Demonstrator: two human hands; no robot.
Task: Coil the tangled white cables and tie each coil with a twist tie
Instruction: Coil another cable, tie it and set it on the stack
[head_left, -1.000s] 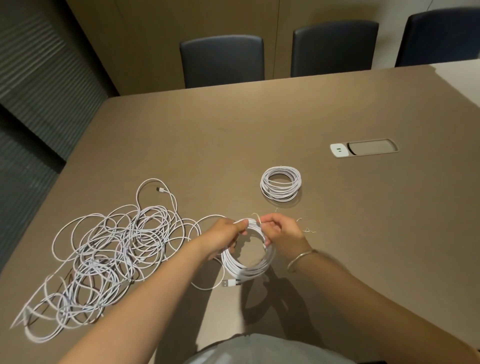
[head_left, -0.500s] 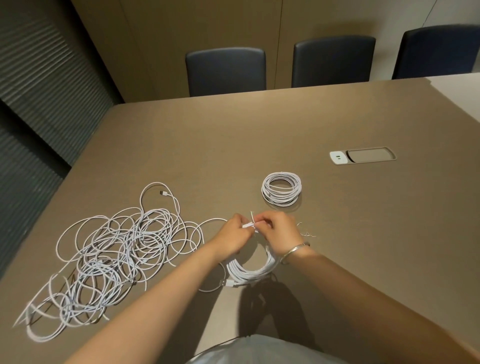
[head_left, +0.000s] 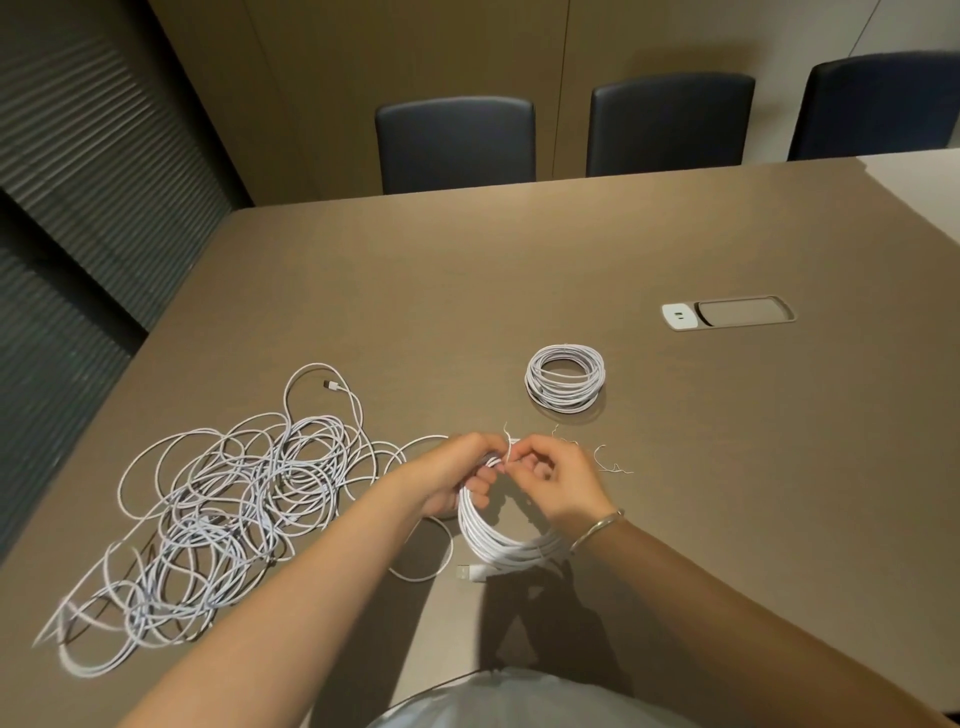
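A white cable coil (head_left: 498, 545) hangs upright between my hands above the brown table (head_left: 519, 270). My left hand (head_left: 457, 478) grips the coil's top with curled fingers. My right hand (head_left: 556, 478) pinches a thin twist tie (head_left: 508, 441) at that same spot; the tie's end sticks up. The coil's USB plug (head_left: 467, 571) juts out at its bottom. A large tangle of white cables (head_left: 223, 499) lies to the left. Another white coil (head_left: 565, 376) lies flat farther back.
Loose twist ties (head_left: 608, 462) lie on the table right of my hands. A power socket panel (head_left: 727, 313) is set into the table at the right. Three dark chairs (head_left: 456, 143) stand along the far edge.
My hands have closed in on the coil's top and the right hand's fingers have shifted on the tie. The camera tilted up slightly.
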